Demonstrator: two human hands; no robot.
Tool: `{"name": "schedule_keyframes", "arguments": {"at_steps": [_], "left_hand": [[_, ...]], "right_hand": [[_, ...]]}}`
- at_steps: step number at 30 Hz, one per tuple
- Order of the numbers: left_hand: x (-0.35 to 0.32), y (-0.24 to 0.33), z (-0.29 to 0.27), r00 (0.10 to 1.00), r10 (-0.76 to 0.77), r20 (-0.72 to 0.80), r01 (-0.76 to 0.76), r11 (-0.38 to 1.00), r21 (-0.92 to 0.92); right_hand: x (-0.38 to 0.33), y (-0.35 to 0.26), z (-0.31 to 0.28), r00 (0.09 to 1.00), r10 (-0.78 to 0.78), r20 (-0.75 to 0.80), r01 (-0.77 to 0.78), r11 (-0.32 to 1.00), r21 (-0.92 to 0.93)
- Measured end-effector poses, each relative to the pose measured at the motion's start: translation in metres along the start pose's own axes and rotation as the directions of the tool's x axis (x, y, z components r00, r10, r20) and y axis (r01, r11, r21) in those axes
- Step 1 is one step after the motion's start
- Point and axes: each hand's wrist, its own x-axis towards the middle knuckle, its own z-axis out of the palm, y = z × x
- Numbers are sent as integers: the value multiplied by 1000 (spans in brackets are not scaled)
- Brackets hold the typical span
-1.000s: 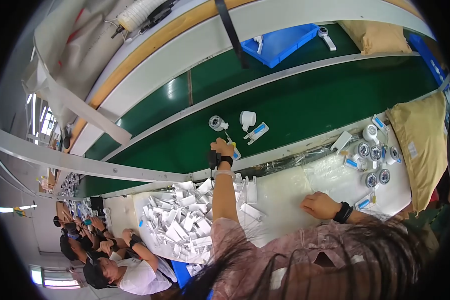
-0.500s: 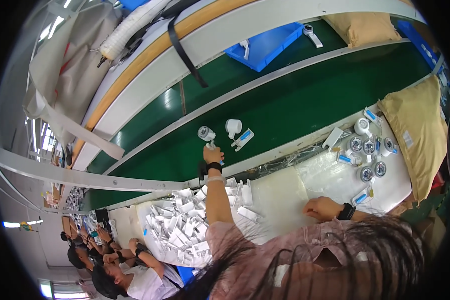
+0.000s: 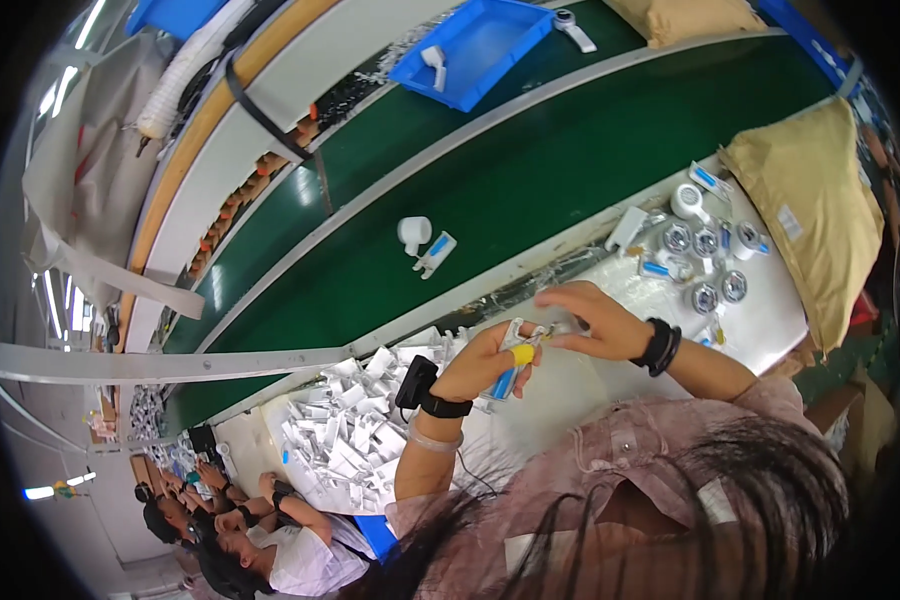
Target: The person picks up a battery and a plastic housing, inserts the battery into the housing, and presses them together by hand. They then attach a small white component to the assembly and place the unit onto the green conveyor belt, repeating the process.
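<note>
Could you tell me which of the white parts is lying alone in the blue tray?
The white part in the blue tray beyond the green belt; the others lie on the belt or workbench.

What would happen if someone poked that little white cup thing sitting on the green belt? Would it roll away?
The white cup-shaped part looks like small, hollow plastic, so it is probably light and would skid easily on the smooth green belt. It seems to stand on a flat end, so a gentle push may just slide it. Tipped over, its round body could well roll.

belt (image 3: 570, 190) behind bench | part pile (image 3: 340, 430) left of hands | round parts (image 3: 705, 265) right | tray (image 3: 475, 45) beyond belt
</note>
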Motion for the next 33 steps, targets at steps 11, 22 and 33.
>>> {"name": "schedule_keyframes", "arguments": {"at_steps": [11,22,33], "left_hand": [[4,-10,44,991,75,-115,-5,858,513],[25,-59,111,880,335,-335,-256,931,259],[26,-70,151,894,330,-304,-359,933,-42]], "right_hand": [[-62,-23,-32,832,278,480,-538,614,577],[-103,-48,-28,946,257,-196,-265,964,-16],[-113,-58,-34,954,48,-295,-66,996,-53]]}}
